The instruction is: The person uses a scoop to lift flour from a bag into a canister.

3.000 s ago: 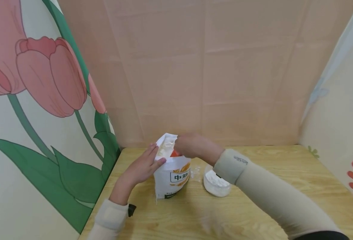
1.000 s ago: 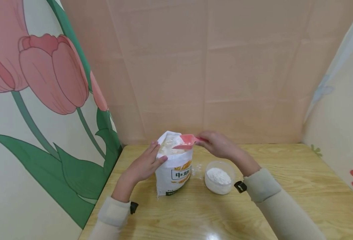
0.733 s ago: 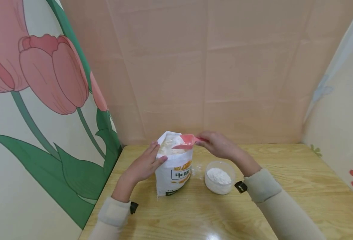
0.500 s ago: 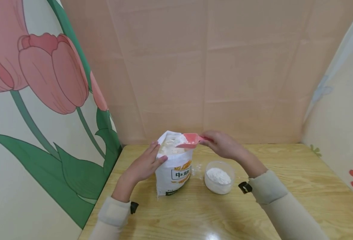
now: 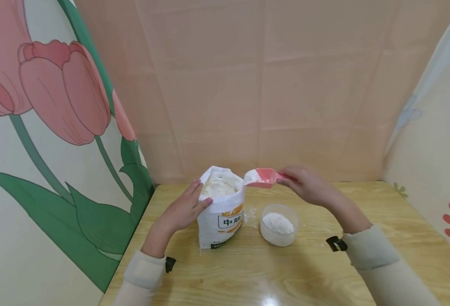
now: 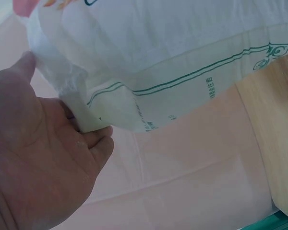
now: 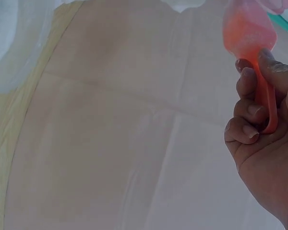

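Because the scoop (image 5: 266, 177), just right of the bag (image 5: 219, 223) below frame centre, carries loose powder (image 5: 252, 177), a tilt of the right hand (image 5: 308, 185) curled round it could spill some outside the bowl (image 5: 279, 240) below, while the left hand (image 5: 183, 211) pinches the bag's left side.

Smooth plastic scoop (image 5: 267, 178); creased matt bag (image 5: 209, 229); glossy wood-look table (image 5: 225, 280).
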A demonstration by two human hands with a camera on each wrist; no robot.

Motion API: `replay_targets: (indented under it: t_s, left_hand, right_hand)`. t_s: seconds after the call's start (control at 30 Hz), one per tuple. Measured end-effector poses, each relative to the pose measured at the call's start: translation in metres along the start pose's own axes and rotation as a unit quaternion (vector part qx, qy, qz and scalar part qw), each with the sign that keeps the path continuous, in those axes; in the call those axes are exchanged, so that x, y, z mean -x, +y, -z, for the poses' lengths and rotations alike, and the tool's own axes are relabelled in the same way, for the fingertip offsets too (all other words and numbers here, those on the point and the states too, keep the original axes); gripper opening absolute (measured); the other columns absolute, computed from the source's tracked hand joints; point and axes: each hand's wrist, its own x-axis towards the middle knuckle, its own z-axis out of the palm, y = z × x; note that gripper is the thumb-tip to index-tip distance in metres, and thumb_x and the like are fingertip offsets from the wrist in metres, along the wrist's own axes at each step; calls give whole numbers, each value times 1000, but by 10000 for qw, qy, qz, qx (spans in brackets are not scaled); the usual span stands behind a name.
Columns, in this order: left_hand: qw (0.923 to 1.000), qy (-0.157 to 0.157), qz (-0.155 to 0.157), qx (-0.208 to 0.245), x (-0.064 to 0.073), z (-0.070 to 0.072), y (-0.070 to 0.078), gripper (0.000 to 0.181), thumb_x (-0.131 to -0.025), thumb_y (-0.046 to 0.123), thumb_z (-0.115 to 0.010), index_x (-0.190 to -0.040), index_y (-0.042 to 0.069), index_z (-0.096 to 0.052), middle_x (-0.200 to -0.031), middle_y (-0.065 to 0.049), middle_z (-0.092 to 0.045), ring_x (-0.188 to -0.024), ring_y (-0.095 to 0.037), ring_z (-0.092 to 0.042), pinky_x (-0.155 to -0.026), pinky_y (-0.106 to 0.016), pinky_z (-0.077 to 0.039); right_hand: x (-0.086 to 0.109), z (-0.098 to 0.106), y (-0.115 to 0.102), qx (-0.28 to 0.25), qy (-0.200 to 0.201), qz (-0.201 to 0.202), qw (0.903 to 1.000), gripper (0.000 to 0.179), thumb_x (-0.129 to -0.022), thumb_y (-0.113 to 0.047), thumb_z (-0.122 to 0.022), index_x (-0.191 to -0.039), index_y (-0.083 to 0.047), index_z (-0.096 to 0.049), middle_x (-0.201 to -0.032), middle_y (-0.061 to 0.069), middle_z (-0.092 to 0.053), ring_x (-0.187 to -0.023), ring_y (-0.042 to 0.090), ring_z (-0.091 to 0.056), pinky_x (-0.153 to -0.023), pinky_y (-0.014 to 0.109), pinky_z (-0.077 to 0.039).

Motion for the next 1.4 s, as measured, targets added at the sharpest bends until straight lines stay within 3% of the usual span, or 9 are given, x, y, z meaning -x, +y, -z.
replay_targets:
  t_s: [0.4,0.67,1.0,1.13,1.23,1.4]
  left_hand:
    - [9999,-38,107,27,0,-6,-2,91,-100,71,-30,-162,7,-14,-171,-6,-4,-157,-23,-1,-125,-48,-16]
    - [9999,3,90,53,1,-4,0,93,-100,73,-29,-162,6,-15,-171,-7,-5,-157,-23,-2,-125,-48,-17]
    - [9997,-86,226,75,0,-5,-2,95,-98,76,-27,-163,9,-13,-171,-4,-3,-157,-21,0,-125,-48,-15]
    - [9998,-56,200,67,-1,-5,-4,94,-98,75,-28,-163,9,-13,-171,-4,-4,-157,-21,0,-125,-48,-15]
    - [9998,-49,186,45,-2,-5,-5,93,-99,74,-28,-163,9,-12,-171,-5,-4,-157,-21,0,-125,-48,-15]
    - [9998,-47,193,8,-3,-5,-4,92,-99,74,-28,-163,9,-13,-171,-5,-5,-157,-21,0,-125,-47,-15]
  right_hand:
    - [39,-1,27,268,-79,-38,9996,14,-95,-16,-72,-105,-8,-76,-94,-3,-72,-85,13,-65,-77,43,-57]
    - [56,-1,41,395,-534,-423,9969,18,-97,-21,-70,-106,-7,-75,-94,-5,-72,-84,12,-66,-76,43,-57]
    - [63,-11,49,591,-955,-580,9920,14,-96,-19,-70,-104,-9,-76,-93,-4,-70,-84,16,-67,-76,44,-58]
    - [60,-19,48,920,-1255,-605,9860,10,-95,-17,-71,-101,-11,-76,-91,-3,-68,-84,20,-66,-77,47,-58]
    - [56,-24,45,1451,-1413,-339,9787,4,-95,-16,-71,-93,-15,-74,-83,-6,-62,-78,17,-61,-71,41,-56]
    - [44,-27,34,2584,-1721,421,9497,13,-89,-5,-75,-83,-16,-70,-77,-4,-57,-72,15,-53,-63,34,-50]
